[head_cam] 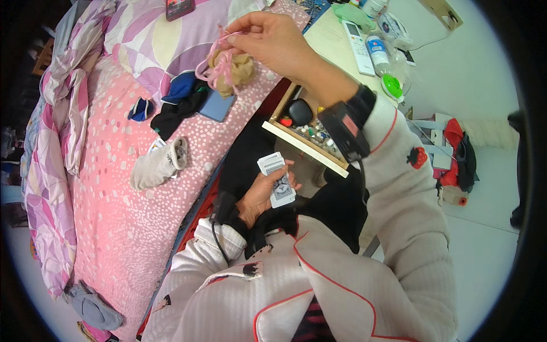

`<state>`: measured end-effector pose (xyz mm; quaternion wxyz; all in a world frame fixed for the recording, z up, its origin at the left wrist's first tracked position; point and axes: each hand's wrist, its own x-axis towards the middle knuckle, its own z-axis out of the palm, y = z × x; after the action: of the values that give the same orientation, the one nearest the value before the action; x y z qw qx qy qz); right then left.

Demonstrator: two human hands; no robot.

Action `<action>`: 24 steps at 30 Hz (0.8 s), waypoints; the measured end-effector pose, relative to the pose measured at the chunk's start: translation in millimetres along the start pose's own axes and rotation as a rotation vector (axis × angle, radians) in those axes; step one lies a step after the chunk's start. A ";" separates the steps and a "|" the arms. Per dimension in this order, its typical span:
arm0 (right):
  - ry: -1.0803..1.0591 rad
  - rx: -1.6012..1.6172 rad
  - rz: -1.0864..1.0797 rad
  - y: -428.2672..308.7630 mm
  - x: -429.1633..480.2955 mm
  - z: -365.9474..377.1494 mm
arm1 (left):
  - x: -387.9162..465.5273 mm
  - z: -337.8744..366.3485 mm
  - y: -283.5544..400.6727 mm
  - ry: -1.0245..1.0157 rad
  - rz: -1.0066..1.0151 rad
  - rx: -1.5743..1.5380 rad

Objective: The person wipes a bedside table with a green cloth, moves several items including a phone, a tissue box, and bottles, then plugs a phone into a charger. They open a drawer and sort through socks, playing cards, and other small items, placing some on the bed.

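Note:
My right hand [273, 40] is raised over the bed's edge, its fingers pinching tangled pink cord [222, 70]. A crumpled tan cloth [235, 70] lies against the cord; whether it hangs from it or rests on the bed I cannot tell. Low in front of my body, my left hand [263, 188] grips a deck of playing cards [280, 181]. Beside the cord on the bed are a black sock [177, 113], a blue mesh cloth item [181, 86] and a flat blue-grey object [218, 106]. A light grey sock [156, 166] lies over some cards further left.
An open wooden drawer [305, 149] with small items juts out near my knees. On the pale bedside table [322, 42] are a white remote control [358, 47], a bottle [377, 51] and a green round object [392, 86]. A phone [179, 8] lies on the bed's far end.

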<state>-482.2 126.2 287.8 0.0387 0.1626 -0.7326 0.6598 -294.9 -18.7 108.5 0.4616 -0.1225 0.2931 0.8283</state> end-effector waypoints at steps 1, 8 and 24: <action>-0.033 -0.040 -0.049 6.7 6.6 0.5 | -0.1 1.1 1.1 0.014 0.001 0.007; 0.005 -0.236 0.171 61.4 -38.4 -44.7 | -3.5 5.4 3.6 0.039 -0.005 0.013; -0.363 -1.380 0.241 132.7 -225.8 -134.2 | 3.7 -0.2 -2.8 0.030 0.013 0.037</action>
<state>-328.6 310.0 116.9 -0.0627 0.1260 -0.9900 0.0091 -294.6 -15.1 105.6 0.4539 -0.1242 0.3160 0.8238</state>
